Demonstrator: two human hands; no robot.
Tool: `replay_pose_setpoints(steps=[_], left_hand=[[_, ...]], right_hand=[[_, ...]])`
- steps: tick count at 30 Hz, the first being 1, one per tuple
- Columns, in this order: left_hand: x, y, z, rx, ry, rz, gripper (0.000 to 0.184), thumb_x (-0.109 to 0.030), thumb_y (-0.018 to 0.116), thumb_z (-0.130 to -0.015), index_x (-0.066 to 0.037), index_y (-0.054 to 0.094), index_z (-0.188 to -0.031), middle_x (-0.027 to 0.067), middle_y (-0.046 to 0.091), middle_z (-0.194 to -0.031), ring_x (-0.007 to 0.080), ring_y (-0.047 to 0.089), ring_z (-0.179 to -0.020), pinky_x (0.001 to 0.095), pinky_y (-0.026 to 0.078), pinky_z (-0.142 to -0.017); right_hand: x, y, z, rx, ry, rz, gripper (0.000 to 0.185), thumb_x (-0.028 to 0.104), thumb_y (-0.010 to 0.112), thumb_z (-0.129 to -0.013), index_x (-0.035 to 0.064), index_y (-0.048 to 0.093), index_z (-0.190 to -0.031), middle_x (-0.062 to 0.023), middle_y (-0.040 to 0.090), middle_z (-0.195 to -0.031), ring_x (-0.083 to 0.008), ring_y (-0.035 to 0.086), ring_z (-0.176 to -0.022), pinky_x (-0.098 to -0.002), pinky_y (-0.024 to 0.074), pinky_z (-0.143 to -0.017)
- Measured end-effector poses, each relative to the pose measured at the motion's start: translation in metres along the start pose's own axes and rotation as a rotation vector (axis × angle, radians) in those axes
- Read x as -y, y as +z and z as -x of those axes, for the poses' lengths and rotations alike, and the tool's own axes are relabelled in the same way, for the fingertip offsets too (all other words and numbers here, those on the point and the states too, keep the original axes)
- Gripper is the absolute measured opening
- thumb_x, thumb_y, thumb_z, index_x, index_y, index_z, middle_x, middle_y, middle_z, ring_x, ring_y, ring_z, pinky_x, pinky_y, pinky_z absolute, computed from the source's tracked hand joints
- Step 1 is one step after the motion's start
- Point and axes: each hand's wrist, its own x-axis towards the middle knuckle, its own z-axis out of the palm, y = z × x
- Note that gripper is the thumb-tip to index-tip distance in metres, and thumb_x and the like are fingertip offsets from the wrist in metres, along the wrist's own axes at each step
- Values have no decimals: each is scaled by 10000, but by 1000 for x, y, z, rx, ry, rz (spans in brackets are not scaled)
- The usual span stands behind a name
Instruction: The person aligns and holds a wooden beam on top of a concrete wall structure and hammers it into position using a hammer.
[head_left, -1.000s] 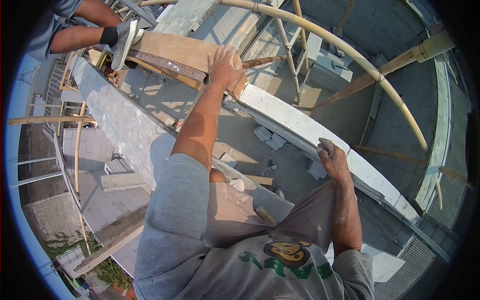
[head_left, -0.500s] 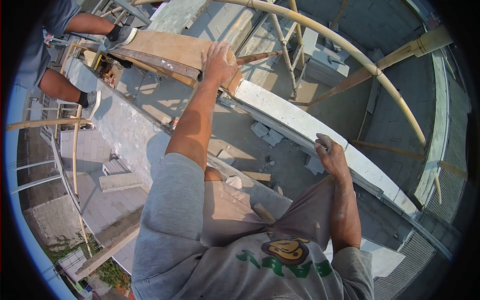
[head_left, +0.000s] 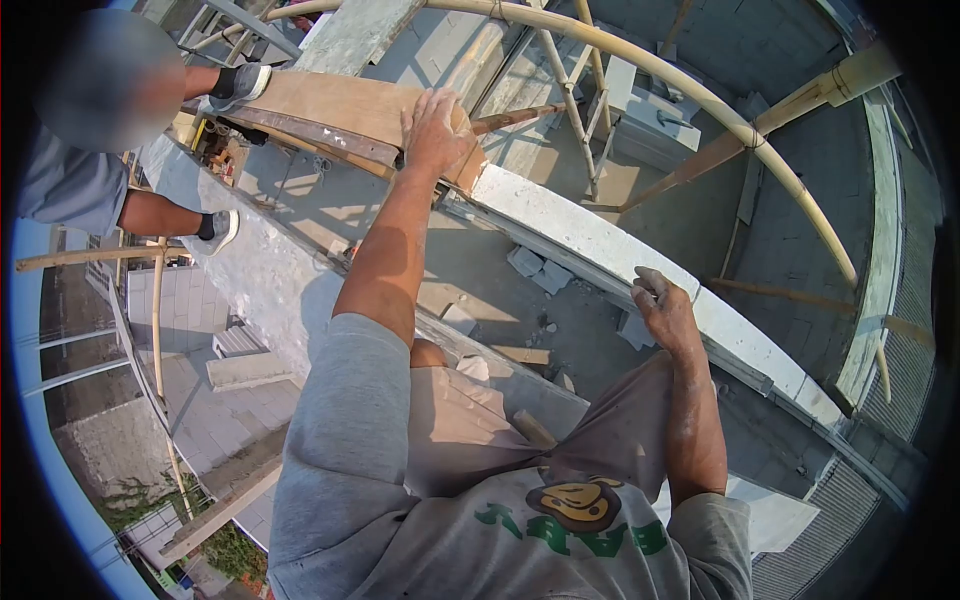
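Observation:
My left hand rests on the right end of a brown wooden board, its fingers slightly bent over the surface. A white block wall runs down to the right from that end. Beside the wall's near edge is my right hand, fingers loosely bent and apart, with nothing in it. Whether it touches the wall I cannot tell. A pale, dusty slab lies to the left of my left arm.
A co-worker stands at the upper left, one shoe on the board and one on the slab. A curved bamboo pole arches overhead, with bamboo supports behind the wall. Block pieces lie on the floor below.
The co-worker has brought a second foot onto the slab and moved further into view, bending forward. My hands have kept nearly the same places.

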Motion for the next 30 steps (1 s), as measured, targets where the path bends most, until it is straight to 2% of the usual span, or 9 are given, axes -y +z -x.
replay_pose_setpoints(steps=[14, 17, 23, 30], left_hand=[[4, 3, -1, -22, 10, 15, 705, -283, 735, -773, -181, 459, -1413, 22, 388, -1523, 217, 231, -1462, 539, 102, -1193], [0, 1, 0, -25, 20, 21, 691, -263, 708, -753, -202, 456, -1393, 29, 415, -1485, 253, 255, -1450, 575, 128, -1177], [-2, -4, 3, 10, -9, 49, 722, -290, 724, -758, -201, 439, -1415, 8, 376, -1512, 228, 237, -1457, 568, 120, -1184], [-4, -4, 3, 12, -19, 55, 754, -333, 766, -741, -206, 443, -1411, 2, 367, -1522, 217, 227, -1462, 563, 117, -1189]], right_hand=[[-1, 0, -3, 9, -14, -6, 414, 199, 611, -902, -19, 594, -1254, -235, 678, -1123, -354, 661, -1052, -389, 497, -920], [-2, 0, -1, 0, -10, 5, 406, 192, 606, -903, -18, 596, -1251, -230, 683, -1111, -350, 667, -1038, -389, 504, -907], [-6, 5, -7, -1, -27, -29, 386, 157, 603, -896, -26, 604, -1236, -220, 701, -1060, -310, 683, -1014, -371, 506, -893], [-3, 6, -7, 9, -27, 5, 388, 165, 601, -900, -31, 605, -1235, -228, 697, -1076, -322, 679, -1025, -372, 497, -914]])
